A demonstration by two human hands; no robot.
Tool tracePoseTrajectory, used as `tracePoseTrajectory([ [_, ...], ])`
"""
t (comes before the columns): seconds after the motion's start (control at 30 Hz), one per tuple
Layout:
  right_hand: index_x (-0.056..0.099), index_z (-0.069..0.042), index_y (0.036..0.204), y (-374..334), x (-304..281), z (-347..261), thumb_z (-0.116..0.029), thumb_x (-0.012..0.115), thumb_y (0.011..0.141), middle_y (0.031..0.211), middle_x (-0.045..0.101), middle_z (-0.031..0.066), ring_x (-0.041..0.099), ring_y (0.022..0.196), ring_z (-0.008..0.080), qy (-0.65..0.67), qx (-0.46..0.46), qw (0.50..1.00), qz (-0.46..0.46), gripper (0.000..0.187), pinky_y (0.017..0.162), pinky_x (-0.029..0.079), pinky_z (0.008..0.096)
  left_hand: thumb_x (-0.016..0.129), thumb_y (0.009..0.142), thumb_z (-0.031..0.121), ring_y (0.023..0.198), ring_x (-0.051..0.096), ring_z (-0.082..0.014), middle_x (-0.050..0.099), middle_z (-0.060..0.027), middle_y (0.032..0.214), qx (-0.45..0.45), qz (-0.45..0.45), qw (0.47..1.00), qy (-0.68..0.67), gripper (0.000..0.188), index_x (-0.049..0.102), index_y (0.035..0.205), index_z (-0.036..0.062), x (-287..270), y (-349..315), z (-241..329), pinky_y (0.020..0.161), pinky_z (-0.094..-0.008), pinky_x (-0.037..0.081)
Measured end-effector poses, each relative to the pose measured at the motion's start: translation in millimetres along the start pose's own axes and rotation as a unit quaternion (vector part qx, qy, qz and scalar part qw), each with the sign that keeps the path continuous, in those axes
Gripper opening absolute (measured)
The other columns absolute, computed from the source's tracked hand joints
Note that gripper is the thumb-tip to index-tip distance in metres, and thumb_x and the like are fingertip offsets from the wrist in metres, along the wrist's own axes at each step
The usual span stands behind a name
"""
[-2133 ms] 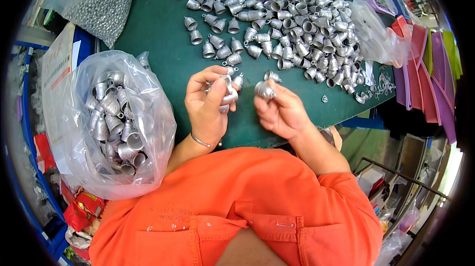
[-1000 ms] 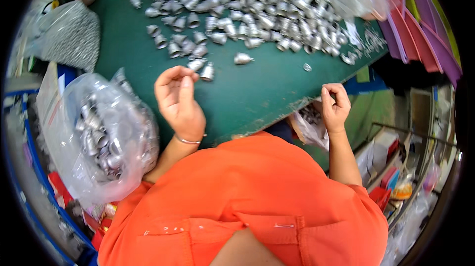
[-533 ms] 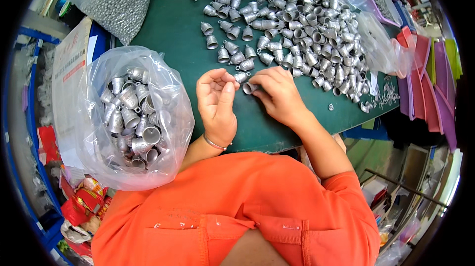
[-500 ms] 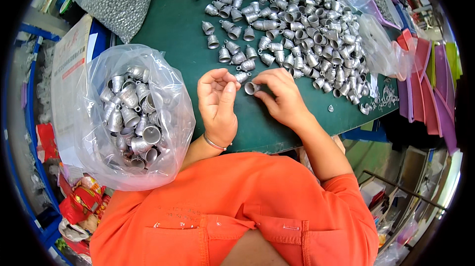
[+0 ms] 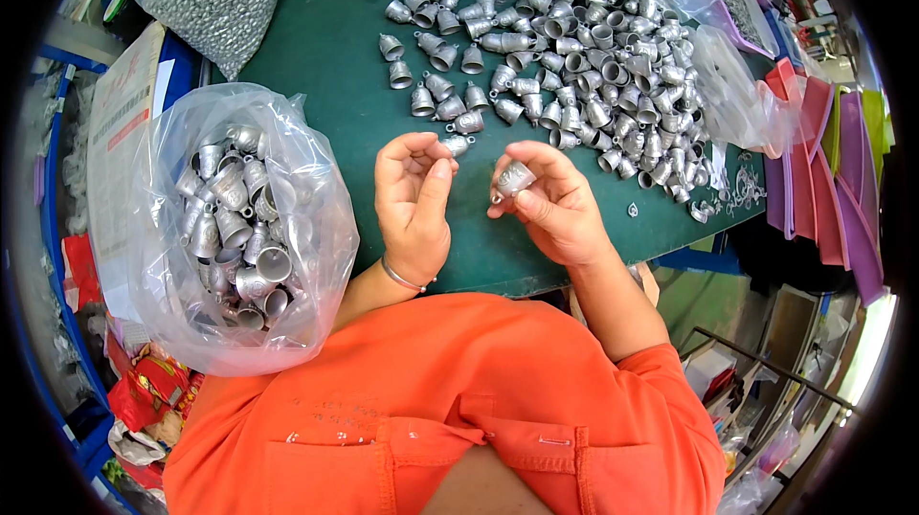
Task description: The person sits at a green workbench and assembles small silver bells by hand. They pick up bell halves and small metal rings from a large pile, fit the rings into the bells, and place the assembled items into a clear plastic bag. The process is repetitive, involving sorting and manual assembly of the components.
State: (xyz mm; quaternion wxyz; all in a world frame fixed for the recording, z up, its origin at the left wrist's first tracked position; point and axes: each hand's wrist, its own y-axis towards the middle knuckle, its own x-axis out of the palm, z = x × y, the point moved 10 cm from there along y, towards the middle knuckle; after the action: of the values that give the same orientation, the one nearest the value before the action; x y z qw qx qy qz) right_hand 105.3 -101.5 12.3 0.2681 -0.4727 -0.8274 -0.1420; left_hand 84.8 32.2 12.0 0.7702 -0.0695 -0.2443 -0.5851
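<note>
My right hand (image 5: 553, 204) pinches a small silver metal bell (image 5: 515, 179) between thumb and fingers, over the green table. The bell lies tilted, its loop toward my left hand. A short distance to the left, my left hand (image 5: 414, 197) is closed, thumb against curled fingers. Whatever may be in that pinch is hidden or too small to name. One loose bell (image 5: 458, 145) lies just beyond the left fingertips. Farther off spreads a large heap of like bells (image 5: 613, 65), several of them apart at its left edge.
A clear plastic bag (image 5: 330, 257) holding many bells stands open by my left arm. Behind it is a bag of small silver beads (image 5: 225, 17). Small metal bits (image 5: 742, 188) lie at the table's right edge, near pink and purple strips (image 5: 831, 180).
My right hand has turned palm up and moved slightly right with the bell, whose side now shows instead of its mouth. My left hand keeps nearly the same pose.
</note>
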Motion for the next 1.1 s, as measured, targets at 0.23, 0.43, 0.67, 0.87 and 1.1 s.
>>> tracePoseTrajectory([
  [0.23, 0.054, -0.002, 0.108, -3, 1, -26, 0.000, 0.067, 0.074, 0.096, 0.053, 0.0051, 0.054, 0.082, 0.0131, -0.373, -0.114, 0.919, 0.051, 0.036, 0.071, 0.047, 0.0246, 0.066, 0.081, 0.007, 0.088, 0.055, -0.0128, 0.053, -0.0077, 0.101, -0.026, -0.140, 0.986, 0.085, 0.030, 0.055, 0.108, 0.0016, 28, -3, -11, 0.074, -0.0246, 0.047],
  [0.43, 0.058, -0.001, 0.095, -5, 6, -40, 0.001, 0.072, 0.068, 0.092, 0.055, 0.0065, 0.055, 0.074, 0.0131, -0.442, -0.178, 0.872, 0.109, 0.031, 0.063, 0.046, 0.0242, 0.057, 0.088, 0.011, 0.083, 0.058, -0.0116, 0.058, -0.0054, 0.096, -0.134, -0.094, 0.986, -0.021, 0.021, 0.057, 0.106, -0.0019, 22, -8, -25, 0.073, -0.0244, 0.049],
  [0.67, 0.055, 0.000, 0.097, 7, 85, -100, 0.009, 0.069, 0.063, 0.095, 0.051, 0.0114, 0.052, 0.066, 0.0139, -0.442, -0.406, 0.800, 0.017, 0.038, 0.057, 0.045, 0.0232, 0.050, 0.093, 0.017, 0.077, 0.058, -0.0103, 0.060, -0.0052, 0.089, -0.155, -0.036, 0.986, -0.050, 0.018, 0.055, 0.103, 0.0024, 8, -8, -34, 0.066, -0.0230, 0.047],
  [0.87, 0.060, -0.001, 0.099, 26, 204, -105, 0.006, 0.068, 0.067, 0.099, 0.056, 0.0135, 0.055, 0.080, 0.0219, -0.483, -0.462, 0.720, -0.187, 0.033, 0.066, 0.046, 0.0268, 0.048, 0.093, 0.016, 0.078, 0.053, -0.0089, 0.057, -0.0038, 0.091, -0.128, -0.004, 0.990, -0.054, 0.018, 0.051, 0.107, 0.0033, -12, -4, -23, 0.070, -0.0227, 0.044],
  [1.1, 0.062, -0.001, 0.089, 56, 66, -113, 0.005, 0.057, 0.079, 0.078, 0.060, 0.0110, 0.059, 0.067, 0.0215, -0.598, -0.233, 0.767, 0.006, 0.013, 0.059, 0.046, 0.0275, 0.046, 0.094, 0.016, 0.068, 0.052, -0.0077, 0.055, -0.0034, 0.085, -0.080, 0.051, 0.993, -0.072, 0.016, 0.049, 0.105, 0.0036, -10, -2, -17, 0.058, -0.0198, 0.043],
])
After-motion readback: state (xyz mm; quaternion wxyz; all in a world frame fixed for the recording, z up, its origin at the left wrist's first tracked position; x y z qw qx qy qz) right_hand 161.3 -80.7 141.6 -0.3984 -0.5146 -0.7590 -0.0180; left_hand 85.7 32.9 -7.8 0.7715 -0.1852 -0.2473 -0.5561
